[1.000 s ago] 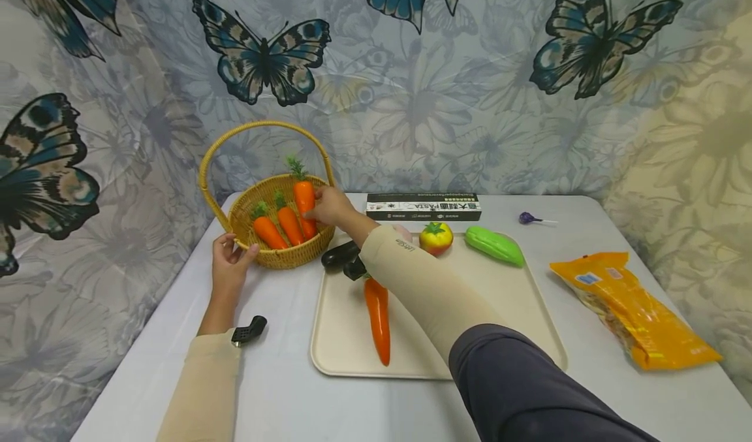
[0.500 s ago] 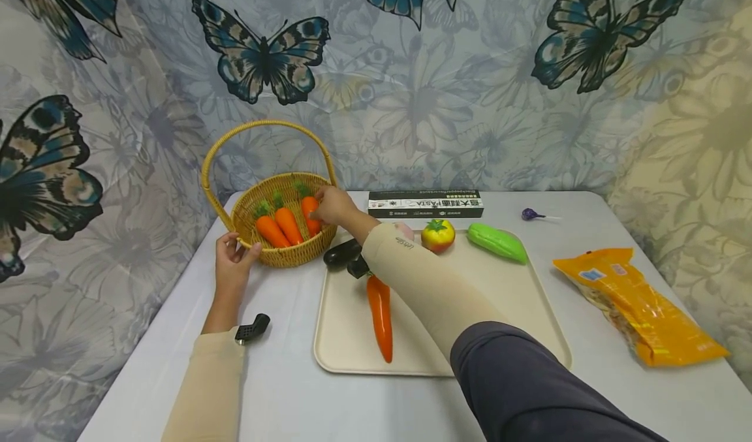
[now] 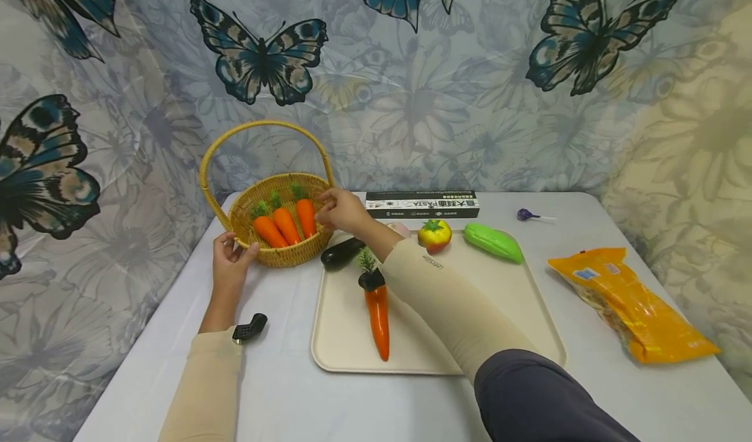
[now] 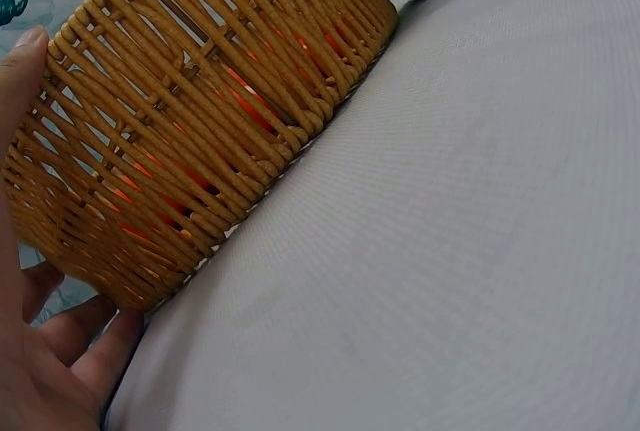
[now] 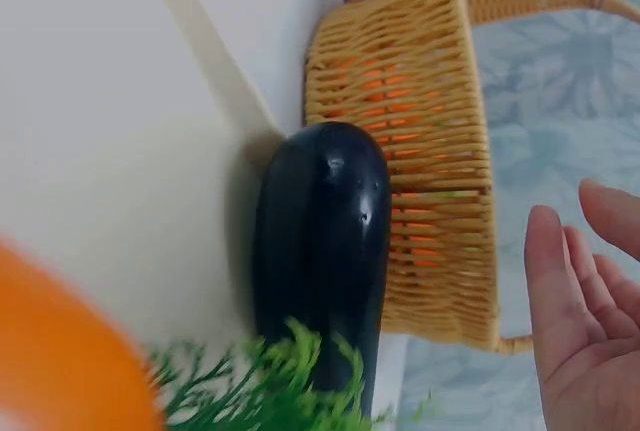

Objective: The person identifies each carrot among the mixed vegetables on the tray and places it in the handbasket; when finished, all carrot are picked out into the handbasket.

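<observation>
Left hand point(image 3: 230, 269): gripping the near-left side of the wicker basket point(image 3: 288, 256); left wrist view has the thumb at the rim, fingertips near the base.
Basket: three carrots inside, side by side, leaning with green tops to the back: leftmost carrot point(image 3: 270, 232), middle carrot point(image 3: 286, 225), rightmost carrot point(image 3: 305, 217).
Right hand point(image 3: 348, 213): holds nothing; right wrist view gives a moderate gap between thumb and fingers, just beside the basket's rim.
Below that hand: eggplant point(image 3: 342, 254) at the left edge of the beige tray point(image 3: 499, 305); a further carrot point(image 3: 378, 321) lies on the tray, its leafy top near the eggplant.
Versus 1.0 s ago: rightmost carrot was then upright in the right hand, now lowered and released; that hand sits slightly further right. Left hand's grip unchanged.
</observation>
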`<state>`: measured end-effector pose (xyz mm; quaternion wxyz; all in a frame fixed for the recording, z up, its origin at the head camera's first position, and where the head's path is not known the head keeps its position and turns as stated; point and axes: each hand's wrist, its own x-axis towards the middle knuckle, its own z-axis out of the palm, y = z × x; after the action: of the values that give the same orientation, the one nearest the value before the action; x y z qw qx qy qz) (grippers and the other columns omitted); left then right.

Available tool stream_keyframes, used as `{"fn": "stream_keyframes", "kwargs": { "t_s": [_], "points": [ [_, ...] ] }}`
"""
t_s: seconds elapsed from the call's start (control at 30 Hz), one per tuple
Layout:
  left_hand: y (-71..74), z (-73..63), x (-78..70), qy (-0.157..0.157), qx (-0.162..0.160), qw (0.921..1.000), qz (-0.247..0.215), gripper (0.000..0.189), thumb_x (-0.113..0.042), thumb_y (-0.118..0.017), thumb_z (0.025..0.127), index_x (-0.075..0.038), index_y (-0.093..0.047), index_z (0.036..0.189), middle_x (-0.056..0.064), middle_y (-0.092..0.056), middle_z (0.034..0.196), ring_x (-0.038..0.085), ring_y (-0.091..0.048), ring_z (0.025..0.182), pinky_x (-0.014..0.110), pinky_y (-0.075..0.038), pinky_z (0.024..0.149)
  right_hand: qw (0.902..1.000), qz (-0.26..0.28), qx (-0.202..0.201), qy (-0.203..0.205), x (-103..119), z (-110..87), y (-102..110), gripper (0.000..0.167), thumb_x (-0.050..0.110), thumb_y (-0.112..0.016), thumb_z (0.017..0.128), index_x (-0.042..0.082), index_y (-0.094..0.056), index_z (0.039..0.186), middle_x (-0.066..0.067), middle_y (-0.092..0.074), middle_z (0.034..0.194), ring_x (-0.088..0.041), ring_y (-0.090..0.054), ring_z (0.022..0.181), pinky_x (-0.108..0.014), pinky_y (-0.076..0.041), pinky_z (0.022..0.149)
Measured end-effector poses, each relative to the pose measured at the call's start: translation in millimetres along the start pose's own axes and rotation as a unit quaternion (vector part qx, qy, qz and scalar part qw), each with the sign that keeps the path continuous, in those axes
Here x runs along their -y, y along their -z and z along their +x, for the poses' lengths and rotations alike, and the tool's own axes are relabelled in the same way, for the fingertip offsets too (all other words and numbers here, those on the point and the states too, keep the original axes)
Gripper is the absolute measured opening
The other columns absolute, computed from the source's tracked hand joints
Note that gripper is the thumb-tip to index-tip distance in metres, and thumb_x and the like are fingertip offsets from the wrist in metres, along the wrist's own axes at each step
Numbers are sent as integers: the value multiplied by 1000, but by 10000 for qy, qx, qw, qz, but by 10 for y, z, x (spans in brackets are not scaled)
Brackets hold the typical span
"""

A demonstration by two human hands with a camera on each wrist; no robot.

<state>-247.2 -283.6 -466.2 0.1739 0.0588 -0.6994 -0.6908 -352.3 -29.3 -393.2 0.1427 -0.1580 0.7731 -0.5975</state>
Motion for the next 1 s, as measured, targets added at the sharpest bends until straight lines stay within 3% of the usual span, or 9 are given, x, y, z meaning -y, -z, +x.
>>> {"fn": "stream_keyframes", "kwargs": {
  "t_s": [0.17,0.33,0.57,0.8,1.0],
  "points": [
    [56,66,126,83,-82,9999,-22,67,-13,-72,89,-1,-27,136,12,-18,160,33,-31,139,33,-35,107,9998,20,184,77,11,-206,109,45,3,-70,88,6,-53,130,-13,-62,97,-34,-66,85,-48,-56,77],
    [71,121,231,40,-133,9999,-26,67,-15,-73,88,-6,-28,137,8,-19,160,30,-32,139,35,-34,108,9995,-127,90,262,-6,-410,237,44,3,-71,88,3,-54,129,-14,-63,97,-32,-67,83,-47,-57,74],
    [53,115,173,133,-95,9999,31,64,-16,-73,88,-8,-30,135,8,-17,160,29,-31,139,40,-31,110,9996,-112,-59,246,-77,-710,429,42,5,-72,87,7,-55,126,-13,-65,95,-38,-66,92,-42,-58,71],
    [28,40,33,95,15,9999,-74,67,-13,-71,89,0,-26,137,14,-15,160,36,-28,139,39,-33,109,9998,-115,-129,100,-159,-963,557,42,5,-73,87,7,-56,126,-13,-65,96,-36,-67,89,-51,-55,76],
    [60,108,187,142,-45,9999,-88,68,-17,-73,89,-7,-28,139,8,-16,161,30,-30,139,33,-36,107,9998,15,-175,54,-246,-1177,584,42,6,-72,87,7,-56,126,-13,-64,98,-35,-67,90,-49,-56,76]
  ]
}}
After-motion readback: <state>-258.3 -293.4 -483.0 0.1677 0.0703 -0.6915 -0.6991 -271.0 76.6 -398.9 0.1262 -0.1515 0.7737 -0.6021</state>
